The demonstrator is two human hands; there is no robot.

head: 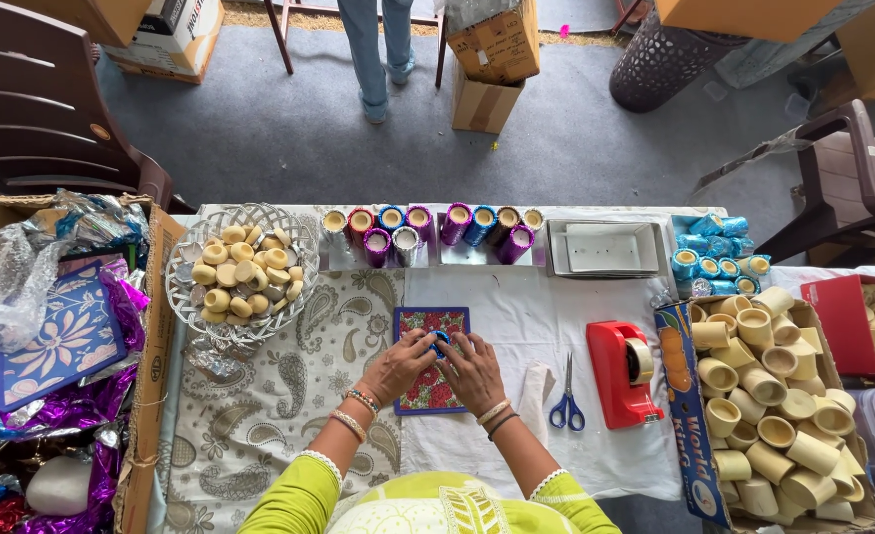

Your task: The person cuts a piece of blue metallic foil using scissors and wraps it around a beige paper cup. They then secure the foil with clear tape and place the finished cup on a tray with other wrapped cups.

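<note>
A small blue object [441,342] sits pinched between both hands, over the upper right part of a square of floral paper [430,360] with a dark blue border, which lies flat on the desk [516,316] just in front of the person. The left hand [398,364] comes in from the left and the right hand [473,370] from the right; the fingers [423,343] of both are curled in on the blue object and meet around it (what the object is cannot be told, since the hands cover most of it). Both wrists wear bangles, and the sleeves are lime green.

Just right of the hands, blue-handled scissors [567,400] lie on a white cloth, and beside them stands a red tape dispenser [621,374]. Further right, an open cardboard box [684,415] is piled with cream-coloured cups [774,425]. Along the far edge of the desk runs a row of cups wrapped in shiny paper [437,229], purple, pink and blue, next to a stack of white trays [603,248] and a cluster of blue-wrapped cups [716,257]. To the left, a white basket [182,287] holds small round cream pieces [243,275]. At the far left, a box [148,396] spills over with shiny wrapping paper [61,341].
</note>
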